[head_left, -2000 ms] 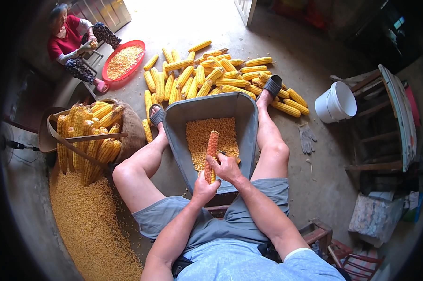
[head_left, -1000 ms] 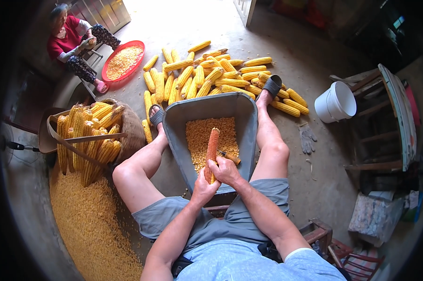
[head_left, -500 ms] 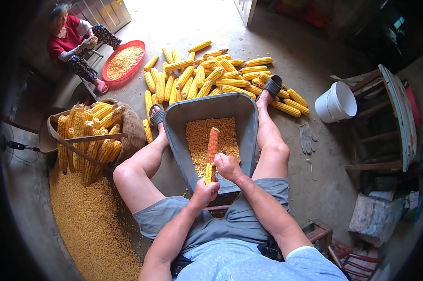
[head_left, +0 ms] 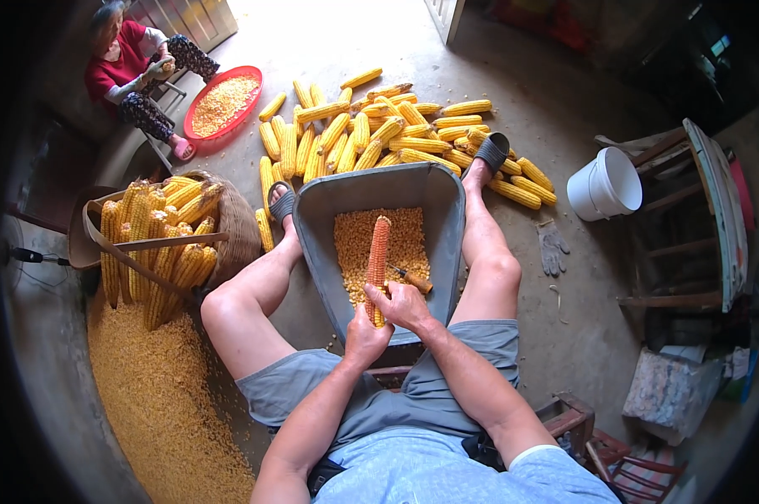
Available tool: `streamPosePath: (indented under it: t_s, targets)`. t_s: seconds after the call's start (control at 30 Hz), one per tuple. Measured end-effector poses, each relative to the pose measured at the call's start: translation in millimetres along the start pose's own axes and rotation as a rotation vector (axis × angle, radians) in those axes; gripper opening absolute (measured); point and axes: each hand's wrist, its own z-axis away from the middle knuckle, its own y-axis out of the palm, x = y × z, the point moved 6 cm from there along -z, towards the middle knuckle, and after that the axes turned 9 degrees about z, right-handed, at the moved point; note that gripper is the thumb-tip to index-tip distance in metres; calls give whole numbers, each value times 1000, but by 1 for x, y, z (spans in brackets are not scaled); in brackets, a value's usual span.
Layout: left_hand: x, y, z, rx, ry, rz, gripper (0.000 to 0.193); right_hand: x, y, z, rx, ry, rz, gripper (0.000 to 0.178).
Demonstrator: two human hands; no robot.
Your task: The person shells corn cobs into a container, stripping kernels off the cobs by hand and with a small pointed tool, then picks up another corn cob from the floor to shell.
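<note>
A partly shelled ear of corn [head_left: 378, 252] stands tilted over the grey tub [head_left: 316, 244], its upper part bare and reddish, with yellow kernels left near its lower end. My left hand [head_left: 367, 338] is wrapped round that lower end. My right hand [head_left: 403, 306] is closed against the ear's right side just above, thumb and fingers pressing on it. Loose kernels [head_left: 354, 225] cover the tub's bottom. On them, just beyond my right hand, lies a tool with a wooden handle [head_left: 416, 283] and a thin dark shaft.
Whole ears of corn [head_left: 337, 134] are heaped beyond the tub. At left, a woven basket [head_left: 243, 223] of ears stands by a kernel pile [head_left: 152, 395]. A person [head_left: 127, 67] sits near a red basin [head_left: 253, 92]. Right are a white bucket [head_left: 594, 189] and a grey glove [head_left: 553, 248].
My right hand has shifted down and left along the ear, closer to my left hand. The ear sits slightly lower and more of the wooden-handled tool shows.
</note>
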Motion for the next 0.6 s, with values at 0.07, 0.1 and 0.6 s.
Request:
streamPosePath:
  t_s: [0.07, 0.1, 0.6]
  targets:
    - [1, 0, 0, 13, -21, -27, 39, 6, 1, 1, -68, -143, 121, 26]
    - [3, 0, 0, 26, -40, -54, 37, 8, 2, 2, -95, -200, 157, 21]
    - [26, 11, -12, 179, -230, 547, 20, -21, 8, -6, -264, 213, -614, 44]
